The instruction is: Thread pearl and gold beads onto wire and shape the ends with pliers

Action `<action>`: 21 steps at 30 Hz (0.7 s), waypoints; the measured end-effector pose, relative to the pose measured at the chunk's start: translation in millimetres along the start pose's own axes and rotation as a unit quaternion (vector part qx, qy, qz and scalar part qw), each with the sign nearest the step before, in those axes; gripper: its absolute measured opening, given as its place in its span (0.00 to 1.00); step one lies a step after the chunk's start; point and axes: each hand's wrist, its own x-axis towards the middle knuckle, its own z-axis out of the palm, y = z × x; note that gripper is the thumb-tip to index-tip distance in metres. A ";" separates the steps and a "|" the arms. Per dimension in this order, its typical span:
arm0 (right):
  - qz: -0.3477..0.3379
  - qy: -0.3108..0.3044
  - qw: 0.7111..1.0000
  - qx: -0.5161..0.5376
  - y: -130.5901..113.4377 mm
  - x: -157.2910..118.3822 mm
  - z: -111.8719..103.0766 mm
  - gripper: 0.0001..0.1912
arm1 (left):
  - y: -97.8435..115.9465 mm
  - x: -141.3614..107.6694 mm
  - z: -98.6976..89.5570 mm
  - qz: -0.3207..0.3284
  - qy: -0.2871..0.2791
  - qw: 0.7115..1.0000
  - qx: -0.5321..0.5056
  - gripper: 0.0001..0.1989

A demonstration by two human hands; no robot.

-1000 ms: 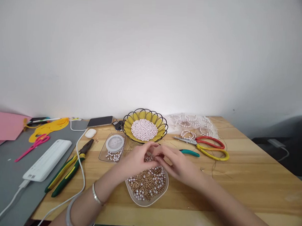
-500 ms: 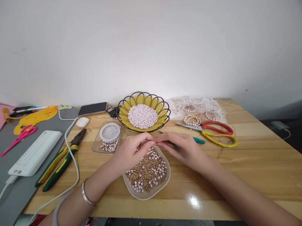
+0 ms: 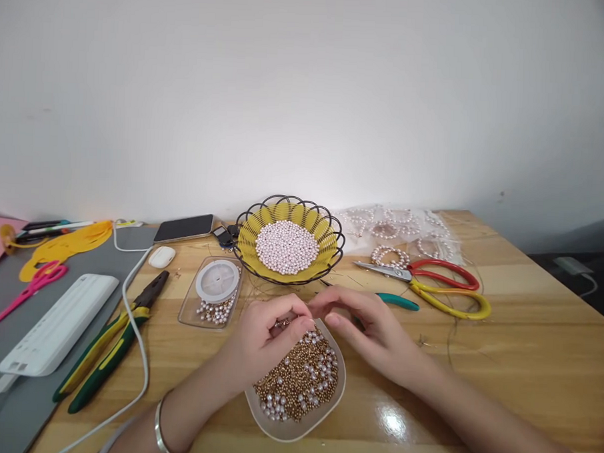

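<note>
Both hands are now lowered closer over the bead dish than half a second ago. Left hand is pinched shut on a small bead; right hand fingertips are together, contents not discernible. Threading is seemingly under way.
</note>
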 end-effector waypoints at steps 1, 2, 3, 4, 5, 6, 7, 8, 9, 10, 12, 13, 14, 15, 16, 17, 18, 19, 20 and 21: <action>-0.004 -0.009 1.000 -0.004 -0.3 -0.4 1.3 0.07 | 0.5 0.3 -0.3 -0.005 -0.001 1.000 -0.010 0.10; -0.007 -0.016 1.000 -0.010 -0.1 -0.5 2.0 0.07 | 1.2 0.4 -0.7 -0.010 -0.001 1.000 -0.023 0.10; -0.009 -0.023 0.999 -0.020 0.4 -0.4 2.3 0.08 | 2.0 0.4 -1.2 -0.016 0.000 0.999 -0.039 0.11; -0.010 -0.029 0.999 -0.032 1.3 0.1 1.9 0.08 | 2.7 0.3 -1.7 -0.024 0.001 0.998 -0.057 0.12; -0.012 -0.035 0.998 -0.046 2.4 0.9 0.9 0.09 | 3.1 0.2 -2.3 -0.031 0.003 0.996 -0.078 0.13; -0.017 -0.046 0.997 -0.061 3.6 1.9 -0.5 0.09 | 3.0 0.2 -2.8 -0.038 0.006 0.994 -0.100 0.15; -0.026 -0.061 0.995 -0.077 4.8 3.0 -2.4 0.09 | 2.3 0.4 -3.3 -0.043 0.010 0.991 -0.123 0.17; -0.039 -0.079 0.992 -0.092 5.8 4.2 -4.4 0.08 | 1.0 0.6 -3.7 -0.046 0.014 0.988 -0.144 0.18; -0.053 -0.100 0.988 -0.107 6.5 5.2 -6.4 0.08 | -0.8 1.1 -4.1 -0.047 0.018 0.985 -0.163 0.19; -0.066 -0.120 0.983 -0.121 6.8 5.9 -8.3 0.09 | -3.0 1.6 -4.5 -0.048 0.021 0.982 -0.180 0.19; -0.085 -0.149 0.974 -0.146 6.9 6.3 -11.0 0.10 | -7.3 2.7 -5.6 -0.050 0.025 0.976 -0.209 0.19; -0.090 -0.156 0.971 -0.158 6.7 6.1 -11.7 0.12 | -9.1 3.2 -6.1 -0.050 0.026 0.974 -0.220 0.18; -0.093 -0.161 0.968 -0.168 6.6 5.6 -12.0 0.13 | -10.5 3.6 -6.6 -0.050 0.027 0.972 -0.230 0.18; -0.094 -0.164 0.966 -0.176 6.7 5.2 -12.0 0.14 | -11.4 4.0 -7.1 -0.050 0.028 0.970 -0.238 0.18; -0.093 -0.167 0.964 -0.184 7.0 4.7 -11.7 0.15 | -11.8 4.3 -7.3 -0.050 0.029 0.968 -0.245 0.18; -0.092 -0.169 0.963 -0.191 7.5 4.4 -11.2 0.16 | -11.9 4.5 -7.4 -0.050 0.030 0.966 -0.251 0.19; -0.090 -0.170 0.961 -0.198 8.2 4.3 -10.7 0.16 | -11.7 4.6 -7.4 -0.050 0.031 0.965 -0.256 0.19; -0.089 -0.170 0.960 -0.205 9.0 4.3 -10.3 0.16 | -11.3 4.5 -7.1 -0.050 0.031 0.964 -0.260 0.20; -0.087 -0.169 0.959 -0.211 9.8 4.5 -9.9 0.17 | -10.8 4.1 -6.6 -0.048 0.030 0.963 -0.263 0.21; -0.086 -0.168 0.958 -0.216 10.4 4.5 -9.8 0.17 | -10.1 3.4 -6.0 -0.046 0.028 0.963 -0.266 0.21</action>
